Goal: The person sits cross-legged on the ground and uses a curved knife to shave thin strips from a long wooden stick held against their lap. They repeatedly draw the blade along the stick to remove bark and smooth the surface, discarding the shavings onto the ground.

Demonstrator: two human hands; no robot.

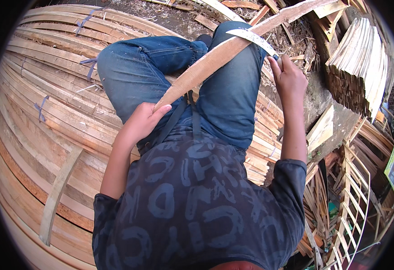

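A long wooden plank (210,66) slants across my lap, from my left hip up over my right knee to the far right. Its near end is gripped by my left hand (144,120), with the thumb on top of the wood. In my right hand (290,76), closed around the handle, is a curved machete (256,39). The pale blade lies across the plank near my right knee, its tip pointing left. Whether the edge bites into the wood cannot be made out.
Stacked bundles of long wooden strips (48,85), tied with blue cord (85,21), fill the left side and continue beneath me. At the far right stands a pile of thin slats (359,63). Below it leans a lattice wooden frame (352,202). Wood scraps (206,21) litter the ground ahead.
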